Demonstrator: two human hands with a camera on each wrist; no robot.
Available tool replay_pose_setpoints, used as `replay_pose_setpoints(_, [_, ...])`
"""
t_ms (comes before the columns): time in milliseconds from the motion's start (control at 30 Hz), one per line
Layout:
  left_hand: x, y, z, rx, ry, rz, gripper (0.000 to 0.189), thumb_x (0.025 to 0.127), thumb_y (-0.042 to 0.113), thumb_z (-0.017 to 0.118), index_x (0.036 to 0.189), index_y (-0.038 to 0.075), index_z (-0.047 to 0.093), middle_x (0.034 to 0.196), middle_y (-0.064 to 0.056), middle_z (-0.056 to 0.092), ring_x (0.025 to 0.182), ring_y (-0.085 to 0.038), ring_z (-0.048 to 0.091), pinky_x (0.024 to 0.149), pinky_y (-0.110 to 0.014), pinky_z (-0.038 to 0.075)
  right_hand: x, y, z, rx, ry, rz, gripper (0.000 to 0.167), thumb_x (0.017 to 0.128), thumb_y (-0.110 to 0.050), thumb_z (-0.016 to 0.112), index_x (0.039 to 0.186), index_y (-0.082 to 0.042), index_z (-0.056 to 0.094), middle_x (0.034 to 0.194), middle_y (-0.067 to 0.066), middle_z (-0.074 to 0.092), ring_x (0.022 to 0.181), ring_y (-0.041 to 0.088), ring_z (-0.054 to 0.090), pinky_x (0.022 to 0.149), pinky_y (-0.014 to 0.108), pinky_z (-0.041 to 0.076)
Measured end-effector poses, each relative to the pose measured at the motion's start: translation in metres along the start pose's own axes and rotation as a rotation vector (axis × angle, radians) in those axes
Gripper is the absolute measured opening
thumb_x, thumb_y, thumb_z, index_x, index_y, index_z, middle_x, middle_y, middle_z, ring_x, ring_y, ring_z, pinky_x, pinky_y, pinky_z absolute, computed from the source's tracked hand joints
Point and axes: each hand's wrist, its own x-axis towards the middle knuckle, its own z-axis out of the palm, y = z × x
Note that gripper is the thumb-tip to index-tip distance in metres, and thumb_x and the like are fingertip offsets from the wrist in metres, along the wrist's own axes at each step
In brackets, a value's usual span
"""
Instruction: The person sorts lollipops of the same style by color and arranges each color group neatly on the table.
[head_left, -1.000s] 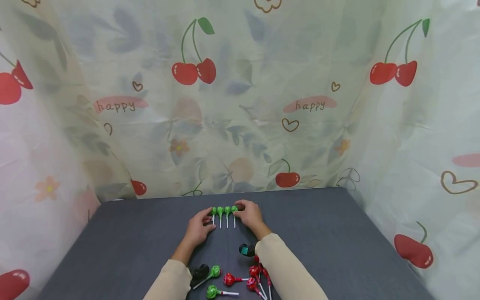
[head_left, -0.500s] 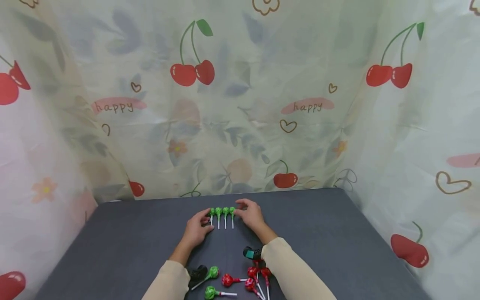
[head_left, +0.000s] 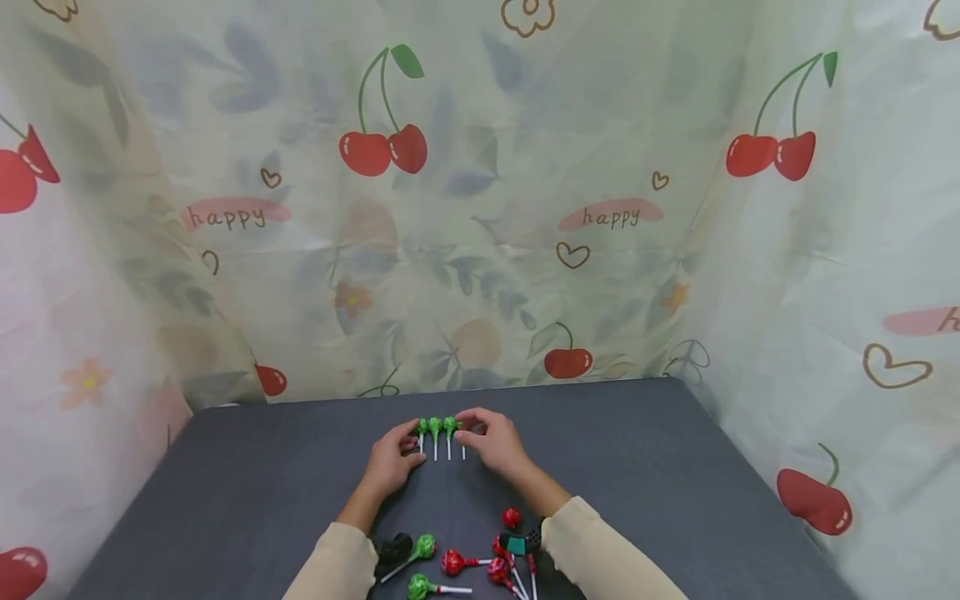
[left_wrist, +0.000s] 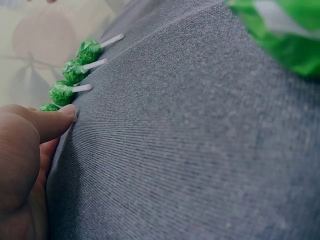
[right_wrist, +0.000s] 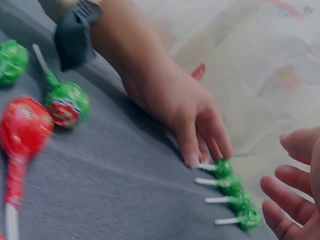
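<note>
Several green-wrapped lollipops [head_left: 435, 426] lie side by side in a row near the table's back, white sticks toward me. My left hand [head_left: 392, 458] rests at the row's left end. In the right wrist view its thumb is at the stick and its fingertips at the candy of the end lollipop [right_wrist: 222, 168], fingers fairly straight. My right hand [head_left: 495, 442] is at the row's right end and covers the last candy in the head view. The right wrist view shows its fingers [right_wrist: 287, 192] spread and apart from the row, holding nothing.
Closer to me lie two green lollipops [head_left: 425, 547] and several red lollipops [head_left: 453, 562], some partly behind the right wrist's black camera strap [head_left: 520, 543]. The dark grey table [head_left: 255, 492] meets a cherry-print curtain [head_left: 465, 275] at the back and sides.
My right hand has drawn away from the row's right-end lollipop and shifted slightly toward me. The left hand stays at the left end. The head view has shifted a little.
</note>
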Motion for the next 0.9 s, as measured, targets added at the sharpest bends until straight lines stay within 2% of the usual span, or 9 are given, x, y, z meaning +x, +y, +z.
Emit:
replay_pose_setpoints(200, [0.001,0.0,-0.001,0.006,0.005,0.013,0.06,0.081,-0.001,0.076,0.137,0.002,0.054,0.117,-0.017,0.062,0.104,-0.029,0.063,0.09,-0.043,0.05,-0.015,-0.009,0.006,-0.007,-0.1,-0.043,0.022,0.089,-0.014,0.072,0.109,-0.004,0.071,0.093,0.0,0.069,0.07,0.01,0.06,0.058,0.026,0.05])
replay_pose_setpoints(433, [0.0,-0.003,0.0,0.008,0.0,0.019,0.061,0.082,-0.001,0.076,0.138,0.003,0.053,0.118,-0.017,0.062,0.105,-0.029,0.063,0.091,-0.044,0.05,-0.036,-0.016,0.017,-0.023,-0.238,-0.025,0.018,0.09,-0.016,0.071,0.105,-0.006,0.073,0.085,-0.008,0.066,0.076,0.006,0.059,0.067,0.024,0.049])
replay_pose_setpoints(767, [0.001,-0.004,0.001,-0.001,0.009,0.026,0.061,0.081,-0.001,0.076,0.137,0.002,0.054,0.115,-0.016,0.064,0.103,-0.029,0.064,0.09,-0.043,0.05,-0.058,-0.021,0.029,-0.032,-0.367,0.022,0.018,0.087,-0.023,0.074,0.099,-0.009,0.074,0.073,-0.009,0.062,0.063,0.004,0.053,0.056,0.022,0.042])
replay_pose_setpoints(900, [0.001,-0.004,0.001,0.006,0.01,0.032,0.061,0.081,-0.002,0.076,0.137,0.001,0.054,0.114,-0.016,0.064,0.103,-0.029,0.064,0.09,-0.043,0.051,-0.063,-0.022,0.033,-0.075,-0.438,0.013,0.02,0.087,-0.026,0.074,0.099,-0.01,0.074,0.068,-0.01,0.06,0.059,0.002,0.052,0.054,0.019,0.04])
